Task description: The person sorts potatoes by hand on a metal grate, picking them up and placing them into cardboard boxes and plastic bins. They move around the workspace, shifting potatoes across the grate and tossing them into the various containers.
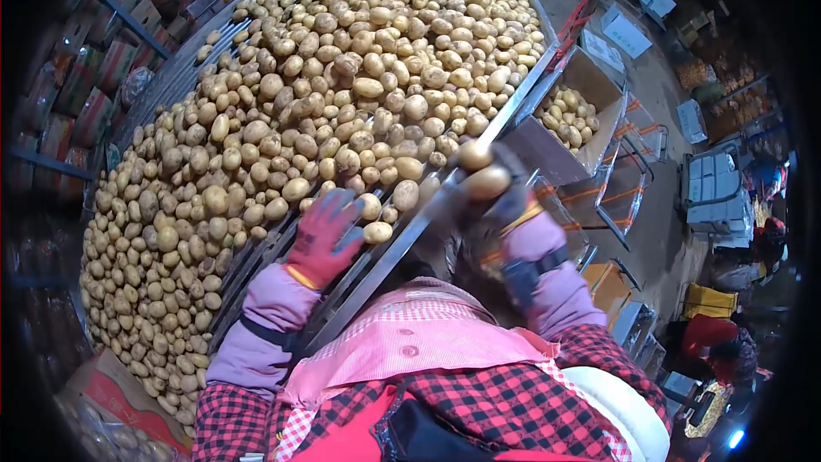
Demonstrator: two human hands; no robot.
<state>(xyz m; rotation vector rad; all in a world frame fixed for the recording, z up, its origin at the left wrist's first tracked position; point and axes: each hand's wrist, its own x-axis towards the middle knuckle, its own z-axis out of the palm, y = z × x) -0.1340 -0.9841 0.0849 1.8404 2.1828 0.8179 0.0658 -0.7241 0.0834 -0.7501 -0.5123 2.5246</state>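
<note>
A large heap of potatoes (342,77) covers a slatted metal table (192,73). My left hand (326,238), in a red and grey glove, rests with fingers spread at the heap's near edge, beside a few loose potatoes (377,232). My right hand (506,192), in a dark glove smeared by motion, is just past the metal rim (402,244), closed around potatoes (487,181). Its fingers are partly hidden by them.
An open cardboard box (560,147) with potatoes stands right of the rim, near wire-frame stands (623,197). Stacked cartons (94,90) line the left. Another person (718,346) is at the lower right. A red printed box (120,398) sits lower left.
</note>
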